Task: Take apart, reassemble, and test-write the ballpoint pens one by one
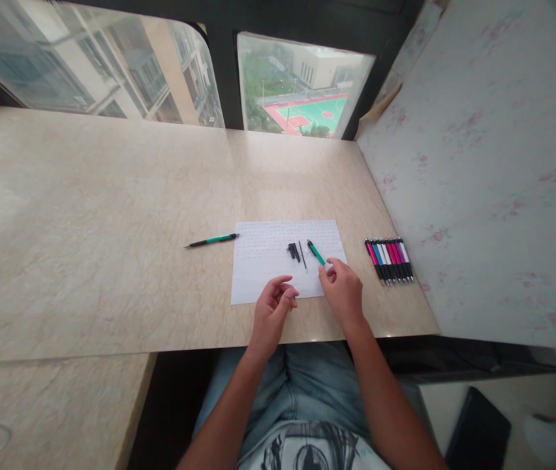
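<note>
A white sheet of paper (268,261) with faint handwriting lies on the beige marble table (111,228). On it rest small black pen parts (293,251), a thin black refill (302,255) and a green pen barrel (316,252). My right hand (341,290) pinches the near end of the green barrel at the sheet's right side. My left hand (273,307) hovers over the sheet's near edge, fingers curled with the thumb apart, holding nothing I can make out. A whole green and black pen (212,241) lies left of the sheet.
Several pens in pink, blue, white and black (388,260) lie in a row right of the sheet. A speckled wall (478,163) borders the table on the right. Windows (302,85) run along the far edge. A lower ledge (47,405) sits at near left.
</note>
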A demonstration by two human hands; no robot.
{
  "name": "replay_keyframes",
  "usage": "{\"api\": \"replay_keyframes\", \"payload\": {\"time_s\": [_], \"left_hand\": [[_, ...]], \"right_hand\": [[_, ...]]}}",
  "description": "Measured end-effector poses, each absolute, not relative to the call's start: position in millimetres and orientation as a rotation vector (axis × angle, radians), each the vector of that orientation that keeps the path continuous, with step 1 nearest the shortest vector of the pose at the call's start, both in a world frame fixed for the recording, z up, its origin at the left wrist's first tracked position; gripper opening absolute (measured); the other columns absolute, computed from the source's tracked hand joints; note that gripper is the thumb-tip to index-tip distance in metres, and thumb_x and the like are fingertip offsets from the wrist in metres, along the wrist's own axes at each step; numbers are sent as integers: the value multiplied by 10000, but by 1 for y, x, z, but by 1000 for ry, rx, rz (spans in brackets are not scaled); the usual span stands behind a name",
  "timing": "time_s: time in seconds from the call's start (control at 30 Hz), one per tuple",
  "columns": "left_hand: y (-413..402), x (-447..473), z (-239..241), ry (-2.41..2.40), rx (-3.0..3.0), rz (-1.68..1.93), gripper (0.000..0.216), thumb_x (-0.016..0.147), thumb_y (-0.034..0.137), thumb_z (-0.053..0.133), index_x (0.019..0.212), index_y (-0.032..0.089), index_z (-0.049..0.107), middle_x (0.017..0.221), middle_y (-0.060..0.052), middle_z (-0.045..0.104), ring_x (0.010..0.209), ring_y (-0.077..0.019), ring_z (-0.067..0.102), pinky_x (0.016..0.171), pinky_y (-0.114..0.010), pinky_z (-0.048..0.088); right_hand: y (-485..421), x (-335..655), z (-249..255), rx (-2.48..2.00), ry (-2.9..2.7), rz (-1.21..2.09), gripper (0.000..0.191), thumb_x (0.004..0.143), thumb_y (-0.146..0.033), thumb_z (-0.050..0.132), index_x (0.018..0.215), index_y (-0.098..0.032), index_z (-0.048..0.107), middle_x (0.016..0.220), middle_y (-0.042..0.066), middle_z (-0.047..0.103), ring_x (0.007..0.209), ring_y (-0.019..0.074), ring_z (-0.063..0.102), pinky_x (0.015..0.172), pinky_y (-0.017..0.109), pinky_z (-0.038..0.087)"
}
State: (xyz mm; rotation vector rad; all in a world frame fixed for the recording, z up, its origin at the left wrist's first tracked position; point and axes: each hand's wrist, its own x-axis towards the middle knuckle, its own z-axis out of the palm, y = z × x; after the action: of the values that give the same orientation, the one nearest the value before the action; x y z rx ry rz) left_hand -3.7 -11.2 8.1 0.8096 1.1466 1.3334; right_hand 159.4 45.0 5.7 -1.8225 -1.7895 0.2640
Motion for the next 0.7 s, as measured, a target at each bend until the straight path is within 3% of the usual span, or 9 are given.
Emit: {"api": "replay_keyframes", "payload": {"time_s": [0.3,0.7], "left_hand": [[-16,-4,10,1134,912,1204,285,900,436,579,854,163,645,719,-18,633,586,-114,534,558,-239,413],[-15,-4,5,1102,890,1246,245,873,408,626,905,167,654,724,-17,647,639,-128,567,629,-253,456]], "right_hand": [[-7,146,1,-1521,-1853,518,172,857,-217,508,696,-193,563,601,-23,535,550,127,503,566,242,363],[-12,139,-10,-1531,-1978,503,165,886,-234,515,748,-195,596,688,12,612,629,154,556,599,262,363]]}}
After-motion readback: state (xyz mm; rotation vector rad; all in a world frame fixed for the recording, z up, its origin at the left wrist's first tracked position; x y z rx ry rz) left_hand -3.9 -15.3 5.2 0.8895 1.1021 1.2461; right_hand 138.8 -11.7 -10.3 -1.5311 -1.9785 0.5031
